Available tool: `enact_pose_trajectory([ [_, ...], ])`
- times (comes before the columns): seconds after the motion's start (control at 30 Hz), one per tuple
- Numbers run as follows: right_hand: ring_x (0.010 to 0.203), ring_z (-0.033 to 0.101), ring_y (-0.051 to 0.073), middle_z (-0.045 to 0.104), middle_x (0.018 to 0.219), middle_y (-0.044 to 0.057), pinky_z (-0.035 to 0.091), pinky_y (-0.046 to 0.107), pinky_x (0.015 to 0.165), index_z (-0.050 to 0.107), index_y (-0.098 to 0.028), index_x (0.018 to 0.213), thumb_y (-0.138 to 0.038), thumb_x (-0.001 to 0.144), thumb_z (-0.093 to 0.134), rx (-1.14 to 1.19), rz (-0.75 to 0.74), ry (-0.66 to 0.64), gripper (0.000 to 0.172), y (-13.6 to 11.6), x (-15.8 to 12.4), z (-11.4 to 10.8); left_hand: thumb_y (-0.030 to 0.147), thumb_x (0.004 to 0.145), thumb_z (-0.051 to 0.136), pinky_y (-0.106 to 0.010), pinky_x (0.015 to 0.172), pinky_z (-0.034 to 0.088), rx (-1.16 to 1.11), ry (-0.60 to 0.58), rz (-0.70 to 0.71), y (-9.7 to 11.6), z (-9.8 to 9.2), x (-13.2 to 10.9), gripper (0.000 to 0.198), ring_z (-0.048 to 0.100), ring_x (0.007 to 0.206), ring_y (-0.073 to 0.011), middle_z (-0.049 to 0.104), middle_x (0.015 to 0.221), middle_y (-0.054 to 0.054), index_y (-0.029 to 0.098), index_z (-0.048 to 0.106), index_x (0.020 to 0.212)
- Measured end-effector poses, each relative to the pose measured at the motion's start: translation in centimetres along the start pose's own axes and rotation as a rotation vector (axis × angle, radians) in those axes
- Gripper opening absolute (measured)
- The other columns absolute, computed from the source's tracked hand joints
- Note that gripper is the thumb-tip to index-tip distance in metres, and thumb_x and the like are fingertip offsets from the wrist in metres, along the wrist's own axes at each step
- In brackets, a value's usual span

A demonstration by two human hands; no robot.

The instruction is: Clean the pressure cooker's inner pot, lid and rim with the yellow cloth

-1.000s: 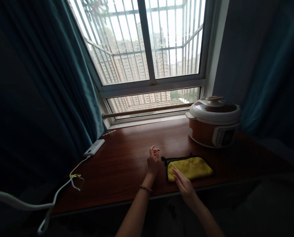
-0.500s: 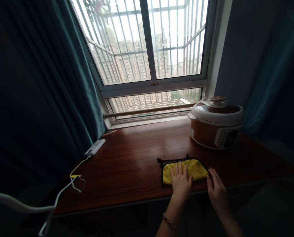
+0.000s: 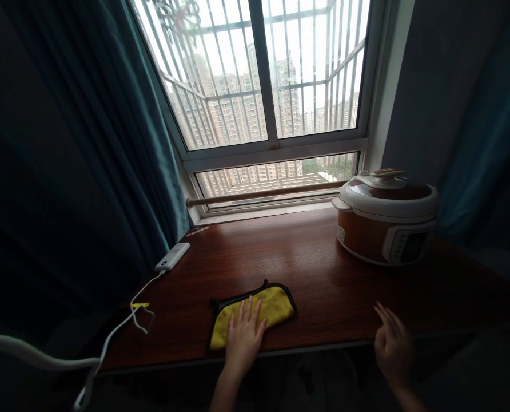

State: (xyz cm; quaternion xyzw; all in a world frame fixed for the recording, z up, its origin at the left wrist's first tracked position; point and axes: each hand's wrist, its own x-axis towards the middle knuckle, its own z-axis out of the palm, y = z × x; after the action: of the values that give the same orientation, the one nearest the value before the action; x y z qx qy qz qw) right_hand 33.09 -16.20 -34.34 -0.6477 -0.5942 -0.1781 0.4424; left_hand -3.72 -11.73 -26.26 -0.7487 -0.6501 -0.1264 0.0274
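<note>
A folded yellow cleaning cloth (image 3: 276,304) with dark edging lies on the brown wooden table (image 3: 186,320), close to its front edge. My left hand (image 3: 244,335) rests flat on it, fingers spread, pressing from above rather than gripping. Well to the right, my right hand (image 3: 394,346) hovers by the front edge of the table, apart from the cloth. Its fingers point forward and the thumb stands a little off from them; nothing shows in it.
An orange and white electric cooker (image 3: 387,220) stands at the back right. At the left lies a white power bank (image 3: 172,257) with a white cable (image 3: 122,326) running off the table. Behind are a barred window (image 3: 272,103) and a blue curtain (image 3: 143,171).
My left hand has slid the cloth leftward along the table, and it now lies more tilted. My right hand has come away from the cloth's right end.
</note>
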Motion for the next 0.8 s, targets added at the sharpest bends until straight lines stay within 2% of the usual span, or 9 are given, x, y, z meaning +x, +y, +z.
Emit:
enact_pose_trajectory([
  [0.13, 0.114, 0.047, 0.027, 0.056, 0.121, 0.010, 0.038, 0.047, 0.093, 0.045, -0.016, 0.125, -0.018, 0.083, 0.032, 0.000, -0.027, 0.014, 0.044, 0.3, -0.2, 0.1, 0.042, 0.086, 0.036, -0.048, 0.106, 0.022, 0.021, -0.051, -0.054, -4.4, -0.6, 0.1, 0.048, 0.028, 0.133, -0.0238, 0.036, 0.142, -0.002, 0.032, 0.037, 0.134],
  [0.3, 0.112, 0.049, 0.027, 0.058, 0.118, 0.010, 0.039, 0.045, 0.092, 0.048, -0.016, 0.121, -0.017, 0.083, 0.033, 0.008, -0.058, 0.046, 0.041, 0.6, -0.1, 0.3, 0.046, 0.086, 0.037, -0.046, 0.108, 0.019, 0.009, -0.178, -0.074, -8.6, -1.4, 1.0, 0.052, 0.023, 0.135, -0.0222, 0.029, 0.145, -0.001, 0.030, 0.035, 0.135],
  [0.63, 0.110, 0.050, 0.026, 0.058, 0.118, 0.009, 0.039, 0.044, 0.091, 0.047, -0.016, 0.121, -0.017, 0.083, 0.033, 0.001, -0.078, 0.036, 0.040, 0.9, -0.2, 0.4, 0.049, 0.084, 0.037, -0.045, 0.108, 0.020, -0.044, -0.233, -0.053, -13.4, -2.0, 1.6, 0.055, 0.024, 0.135, -0.0235, 0.028, 0.146, -0.001, 0.029, 0.036, 0.135],
  [0.8, 0.109, 0.050, 0.026, 0.058, 0.118, 0.009, 0.039, 0.044, 0.091, 0.048, -0.016, 0.119, -0.017, 0.084, 0.033, -0.003, -0.083, 0.027, 0.039, 0.8, -0.1, 0.2, 0.051, 0.082, 0.040, -0.046, 0.108, 0.021, -0.090, -0.241, -0.056, -16.8, -2.2, 2.1, 0.057, 0.023, 0.135, -0.0255, 0.029, 0.146, -0.002, 0.028, 0.038, 0.134],
])
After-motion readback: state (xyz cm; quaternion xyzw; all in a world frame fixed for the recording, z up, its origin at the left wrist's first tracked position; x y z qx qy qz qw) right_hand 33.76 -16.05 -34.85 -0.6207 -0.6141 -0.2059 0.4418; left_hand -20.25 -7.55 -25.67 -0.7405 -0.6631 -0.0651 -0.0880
